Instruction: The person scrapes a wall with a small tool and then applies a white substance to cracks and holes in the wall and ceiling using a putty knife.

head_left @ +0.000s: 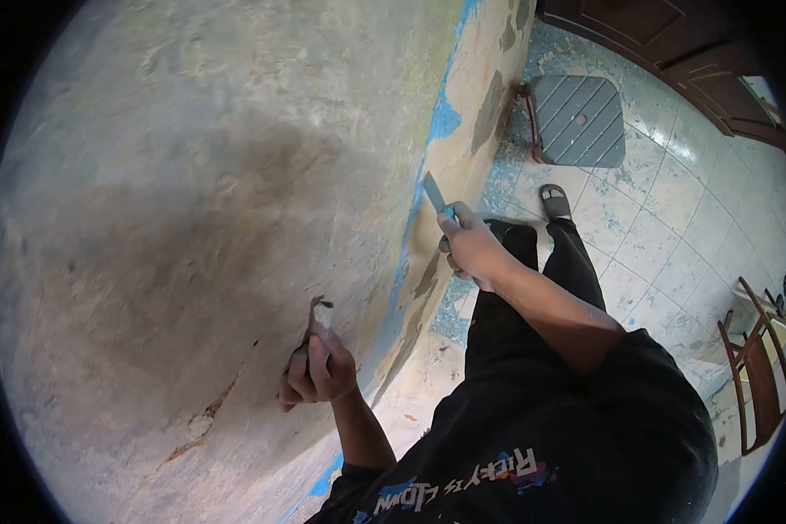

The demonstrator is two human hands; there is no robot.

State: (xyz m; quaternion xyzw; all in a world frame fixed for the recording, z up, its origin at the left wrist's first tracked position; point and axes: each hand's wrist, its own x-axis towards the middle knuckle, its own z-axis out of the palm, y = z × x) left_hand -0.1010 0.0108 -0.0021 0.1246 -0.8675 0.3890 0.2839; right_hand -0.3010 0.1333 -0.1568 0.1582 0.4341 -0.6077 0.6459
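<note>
My right hand (470, 244) is closed around the teal handle of a scraper (434, 193), whose flat metal blade points up and left beside the strip of blue paint (445, 119) on the wall. Lower down, my left hand (321, 371) is closed on a small pale tool (322, 316) with a dark tip, held close against the bare grey wall (148, 288). The exact kind of that small tool is hard to make out. A long crack (203, 425) with orange-brown edges runs through the wall to the left of my left hand.
A grey plastic stool (578, 120) stands on the tiled floor (664, 218), which is strewn with blue paint flakes. Dark wooden doors (672, 48) are at the top right, and a wooden chair (764, 384) is at the right edge. My sandalled foot (555, 202) shows below the stool.
</note>
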